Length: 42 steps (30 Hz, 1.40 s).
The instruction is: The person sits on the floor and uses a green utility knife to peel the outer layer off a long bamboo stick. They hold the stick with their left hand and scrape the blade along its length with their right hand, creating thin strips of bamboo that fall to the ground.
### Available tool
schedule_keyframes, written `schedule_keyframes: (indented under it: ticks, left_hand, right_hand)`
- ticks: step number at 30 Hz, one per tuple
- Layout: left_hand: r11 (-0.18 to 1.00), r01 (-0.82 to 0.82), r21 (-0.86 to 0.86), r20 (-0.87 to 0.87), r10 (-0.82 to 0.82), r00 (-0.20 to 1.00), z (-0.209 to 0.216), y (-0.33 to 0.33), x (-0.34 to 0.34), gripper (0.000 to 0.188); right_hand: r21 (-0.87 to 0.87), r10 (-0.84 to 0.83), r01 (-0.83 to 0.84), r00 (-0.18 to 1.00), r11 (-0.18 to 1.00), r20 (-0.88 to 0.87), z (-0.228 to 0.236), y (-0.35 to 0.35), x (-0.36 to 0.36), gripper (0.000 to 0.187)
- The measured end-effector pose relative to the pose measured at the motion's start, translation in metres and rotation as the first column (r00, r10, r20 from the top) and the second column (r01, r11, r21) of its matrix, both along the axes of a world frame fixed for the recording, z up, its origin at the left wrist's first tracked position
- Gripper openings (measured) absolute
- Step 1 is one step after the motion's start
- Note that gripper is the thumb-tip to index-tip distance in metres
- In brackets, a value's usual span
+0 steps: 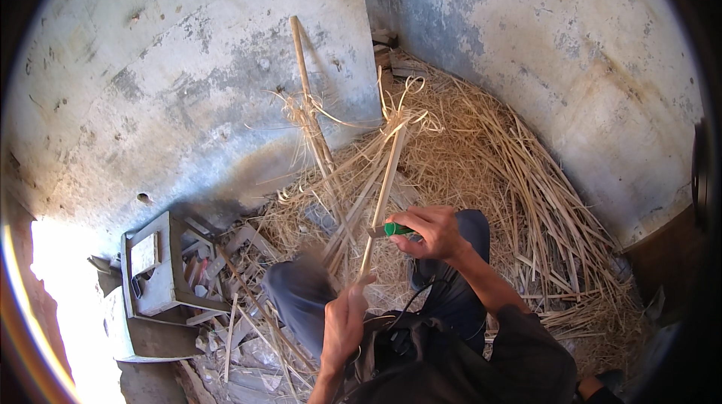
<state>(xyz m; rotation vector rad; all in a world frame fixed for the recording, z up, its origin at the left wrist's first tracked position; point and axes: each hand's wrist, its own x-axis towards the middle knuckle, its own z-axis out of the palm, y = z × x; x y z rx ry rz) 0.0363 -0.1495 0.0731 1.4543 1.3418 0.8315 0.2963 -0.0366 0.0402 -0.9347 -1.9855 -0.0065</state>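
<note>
A long pale bamboo-like strip (pixel 386 187) slants away in front of me, with thin curled shavings (pixel 410 114) around its far end. My right hand (pixel 435 233) is closed around the green handle (pixel 397 229) of a knife. Its short dark blade (pixel 376 232) lies across the strip, touching it. Nearer to me, my left hand (pixel 346 323) is closed on the strip's near end, below the knife. The fingertips of the left hand are partly hidden by the hand itself.
Shavings and straw-like strips (pixel 481 141) heap on the floor ahead and to the right. A rough stick (pixel 302 66) leans against the peeling wall (pixel 188 73). To my left stands a worn wooden frame box (pixel 169 299) among scraps. My knees flank the strip.
</note>
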Motion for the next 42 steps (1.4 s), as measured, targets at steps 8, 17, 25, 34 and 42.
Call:
schedule_keyframes:
  ticks: [8,17,25,34,42]
  left_hand:
    - [0.999,0.012,-0.045,-0.035,-0.013,0.999,-0.010,-0.012,-0.007,0.039]
    - [0.998,0.044,-0.055,-0.034,-0.046,0.998,-0.019,-0.030,-0.015,0.049]
    - [0.996,0.018,-0.083,-0.010,-0.019,1.000,-0.030,-0.015,-0.019,0.049]
    - [0.998,0.055,-0.022,0.015,-0.054,0.998,-0.017,0.002,-0.010,0.048]
    - [1.000,0.018,-0.005,-0.029,-0.019,0.999,-0.010,0.000,-0.005,0.038]
  right_hand:
    - [-0.074,-0.143,0.134,0.979,0.988,-0.146,0.001,0.029,0.026,0.031]
    - [-0.144,-0.292,0.277,0.952,0.950,-0.092,-0.005,0.053,0.070,0.036]
    - [-0.294,-0.251,0.207,0.961,0.933,-0.119,-0.003,0.020,0.043,0.036]
    - [-0.157,-0.056,0.027,0.982,0.987,-0.180,-0.002,0.004,0.011,0.030]
    - [-0.156,0.029,-0.044,0.995,0.987,-0.099,0.001,-0.008,0.002,0.028]
